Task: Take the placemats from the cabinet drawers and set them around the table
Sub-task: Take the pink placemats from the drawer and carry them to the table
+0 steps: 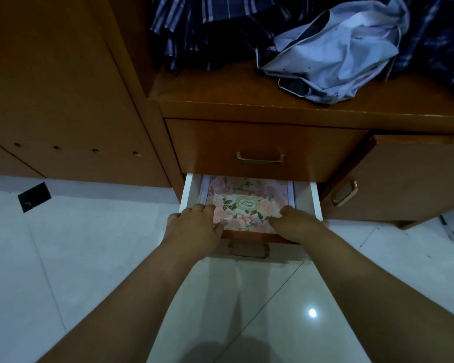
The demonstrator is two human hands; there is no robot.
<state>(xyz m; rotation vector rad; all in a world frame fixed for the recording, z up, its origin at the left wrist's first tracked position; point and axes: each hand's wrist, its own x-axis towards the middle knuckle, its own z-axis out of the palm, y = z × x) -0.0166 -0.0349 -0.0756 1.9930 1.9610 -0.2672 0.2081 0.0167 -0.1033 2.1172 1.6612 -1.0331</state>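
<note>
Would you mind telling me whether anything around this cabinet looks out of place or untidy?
A pale blue shirt lies crumpled on the shelf above the drawers, and a black scrap sits alone on the white floor at the left.

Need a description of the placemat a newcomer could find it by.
Find the brown cabinet with clothes heaped on its shelf. Under its shut drawer, a white-sided drawer stands open; the placemat lies flat inside, held at its near edge by the left hand and right hand. It alone is floral: pink, with an oval label mid-sheet.

pink floral placemat, white-sided drawer, orange-brown cabinet
</note>
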